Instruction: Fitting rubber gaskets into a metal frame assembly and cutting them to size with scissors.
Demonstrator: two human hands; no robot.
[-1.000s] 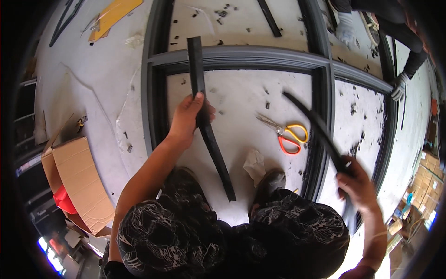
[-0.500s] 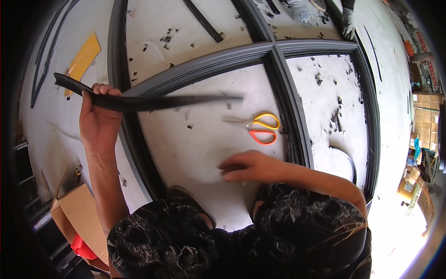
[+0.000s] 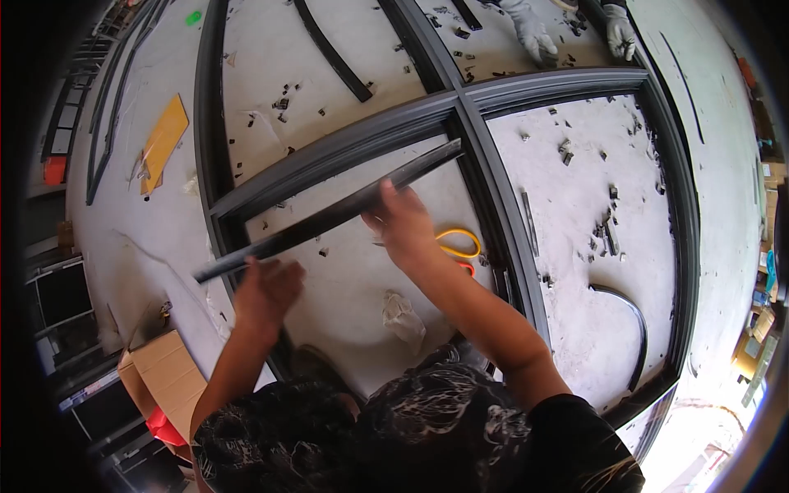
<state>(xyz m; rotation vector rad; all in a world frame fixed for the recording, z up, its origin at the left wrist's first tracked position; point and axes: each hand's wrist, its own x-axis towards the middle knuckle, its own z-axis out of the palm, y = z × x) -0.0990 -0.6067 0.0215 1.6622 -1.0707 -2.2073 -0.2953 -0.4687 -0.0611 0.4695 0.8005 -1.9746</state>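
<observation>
A long black strip (image 3: pixel 329 212) slants over the near left opening of a dark grey window frame (image 3: pixel 526 222), its right end reaching toward the crossing bars. My right hand (image 3: pixel 403 226) is closed around its right half, the thumb lying over the strip. Near its left end my left hand (image 3: pixel 269 296) has curled fingers, slightly blurred, with a fingertip against the strip's lower edge. Scissors with one yellow loop (image 3: pixel 462 241) and one red loop lie on the floor, partly hidden by my right hand and wrist. Below them rests a crumpled pale plastic piece (image 3: pixel 403 319).
Another person's gloved hands (image 3: pixel 538 39) work at the far right opening. Small black pieces (image 3: pixel 606 226) and a curved black strip (image 3: pixel 633 320) lie in the near right opening. A yellow board (image 3: pixel 166 135) lies left of the frame, an open cardboard box (image 3: pixel 168 366) at lower left.
The strip has come down from the left and now slants upward to the right. My right hand has moved up and taken hold of it; my left hand has dropped nearer to me.
</observation>
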